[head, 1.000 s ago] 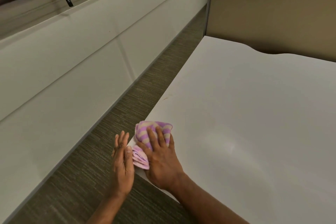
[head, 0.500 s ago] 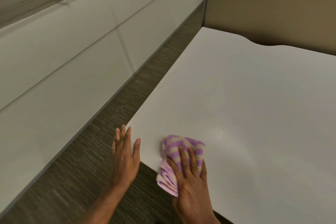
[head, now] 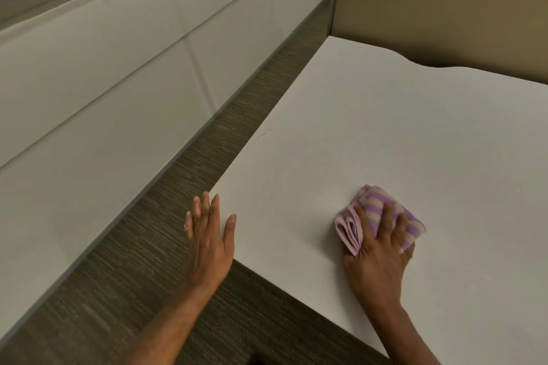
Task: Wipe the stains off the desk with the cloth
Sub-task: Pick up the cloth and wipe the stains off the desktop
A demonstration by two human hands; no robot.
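Here we take the desk [head: 400, 133] as our landmark. Our right hand [head: 378, 255] lies palm down on its near part, a little in from the front edge, fingers spread flat over the cloth [head: 378, 210] — a purple and cream striped one folded into a thick pad. That is a pressing hold rather than a pinch: the fingers pin the pad to the top, which we judge is what lets it rub instead of sliding loose. The folds show at the pad's left side, towards the desk's near left corner.

Our left hand [head: 209, 238] holds nothing. It lies open with fingers straight at that corner, the thumb over the white top and the other fingers along the side edge above the carpet [head: 142, 246] — probably to steady us; whether it bears weight we cannot tell.

1 faint brownish mark [head: 262, 135] sits near the desk's left edge, well beyond both hands. We judge it is not yet wiped, so the pad likely needs to travel there.
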